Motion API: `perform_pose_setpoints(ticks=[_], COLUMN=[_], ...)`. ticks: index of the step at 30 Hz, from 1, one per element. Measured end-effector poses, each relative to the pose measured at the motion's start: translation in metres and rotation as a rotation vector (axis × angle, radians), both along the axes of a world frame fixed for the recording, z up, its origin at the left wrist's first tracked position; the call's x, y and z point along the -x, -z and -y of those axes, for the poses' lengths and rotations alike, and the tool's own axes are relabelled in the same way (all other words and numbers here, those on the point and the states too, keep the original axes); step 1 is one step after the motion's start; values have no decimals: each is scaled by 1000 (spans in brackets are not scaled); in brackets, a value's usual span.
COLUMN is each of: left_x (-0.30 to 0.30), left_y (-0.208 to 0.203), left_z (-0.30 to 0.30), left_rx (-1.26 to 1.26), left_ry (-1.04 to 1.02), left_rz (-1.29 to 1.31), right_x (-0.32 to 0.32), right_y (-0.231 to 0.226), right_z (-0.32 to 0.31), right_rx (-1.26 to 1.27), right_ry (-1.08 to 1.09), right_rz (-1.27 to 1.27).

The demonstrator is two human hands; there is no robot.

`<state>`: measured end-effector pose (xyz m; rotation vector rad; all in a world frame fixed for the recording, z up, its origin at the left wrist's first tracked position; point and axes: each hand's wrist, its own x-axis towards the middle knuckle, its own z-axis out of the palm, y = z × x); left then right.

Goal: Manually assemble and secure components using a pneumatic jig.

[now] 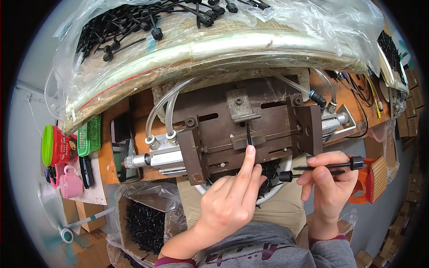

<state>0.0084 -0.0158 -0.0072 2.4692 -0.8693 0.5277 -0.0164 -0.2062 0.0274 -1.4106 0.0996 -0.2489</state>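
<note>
My left hand reaches over the front of a brown metal fixture. Its index finger is stretched out, with the tip on the near end of a black rod lying in the fixture; the other fingers are loosely bent. Under a small steel bracket, the rod's far end is hidden. To the right, my right hand is closed on two thin black plastic stems with knobbed heads. One knob points right, the other left.
Pneumatic cylinders with clear hoses flank the fixture. Beyond it, a plastic-lined tray bears many black stems. A white basin of black pieces sits below the hands, and a lined box of them stands lower left. A pink mug is at left.
</note>
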Motion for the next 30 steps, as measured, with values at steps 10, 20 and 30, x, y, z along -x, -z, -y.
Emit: perform_pose_setpoints(ticks=[10,20,30], left_x=[-12,-9,8], left_y=[-9,-8,-38], left_z=[-3,-1,-3], left_rx=[-144,-94,636], left_ry=[43,6,317], left_rz=[46,25,-499], right_x=[1,2,-11], right_y=[-4,-4,7], right_z=[3,5,1], right_rx=[-6,230,1397], right_ry=[-30,5,69], right_rz=[-49,75,754])
